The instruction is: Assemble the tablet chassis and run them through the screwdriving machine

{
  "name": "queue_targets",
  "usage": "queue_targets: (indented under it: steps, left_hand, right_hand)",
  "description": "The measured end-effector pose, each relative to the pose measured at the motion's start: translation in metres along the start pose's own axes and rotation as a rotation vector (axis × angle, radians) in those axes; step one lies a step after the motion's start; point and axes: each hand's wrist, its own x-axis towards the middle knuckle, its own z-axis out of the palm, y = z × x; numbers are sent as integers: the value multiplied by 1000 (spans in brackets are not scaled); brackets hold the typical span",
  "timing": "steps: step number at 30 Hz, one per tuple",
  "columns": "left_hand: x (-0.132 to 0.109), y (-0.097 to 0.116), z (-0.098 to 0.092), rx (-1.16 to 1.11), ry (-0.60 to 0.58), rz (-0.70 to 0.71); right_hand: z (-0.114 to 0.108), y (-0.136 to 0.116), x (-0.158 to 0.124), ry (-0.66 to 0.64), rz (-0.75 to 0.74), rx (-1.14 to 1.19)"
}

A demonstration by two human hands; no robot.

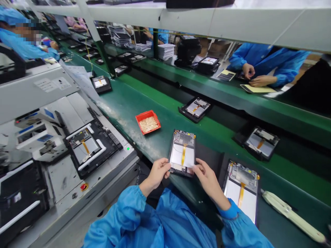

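An opened tablet (183, 151), its circuit board, silver battery and orange ribbon cable showing, is held level between my hands over the bench edge. My left hand (158, 172) pinches its lower left corner. On the lower right corner, my right hand (206, 177) grips with thumb and fingers. Just right of my right wrist lies a second opened tablet (241, 189), partly covered by my sleeve. A red tray (148, 113) with small tan pieces inside stands beyond my left hand. At the far right rests a cream electric screwdriver (289, 213).
A machine (103, 182) at left carries a tablet (85, 146) in a black fixture, with a red button (83, 187) in front. More opened tablets in black trays (198, 108) lie on the green conveyor (219, 127). Across it, a co-worker's hands (258, 77) handle a yellow sheet.
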Motion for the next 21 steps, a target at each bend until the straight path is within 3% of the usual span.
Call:
queue_targets:
  steps: [3,6,8,11,14,16,18,21]
  left_hand:
    - [-33,16,-15,-49,96,57]
    - [-75,35,-56,-65,241,157]
    - [-109,44,-91,-49,402,235]
    - [-165,45,-140,-36,712,331]
    - [-211,37,-173,-75,985,396]
    - [-232,31,-186,-145,1129,410]
    - [-245,28,-195,-224,1236,406]
    - [-254,27,-205,-300,1313,405]
  right_hand:
    - [4,-27,1,-208,-55,63]
    - [17,-57,22,-466,-197,-47]
    - [45,-86,50,-427,-372,-179]
    - [132,-152,87,-252,-692,-265]
    - [255,-229,99,-367,-967,-325]
    - [336,-274,97,-393,-1021,-486]
    - [402,-305,94,-391,-1029,-529]
    - [462,-327,90,-352,-1005,-569]
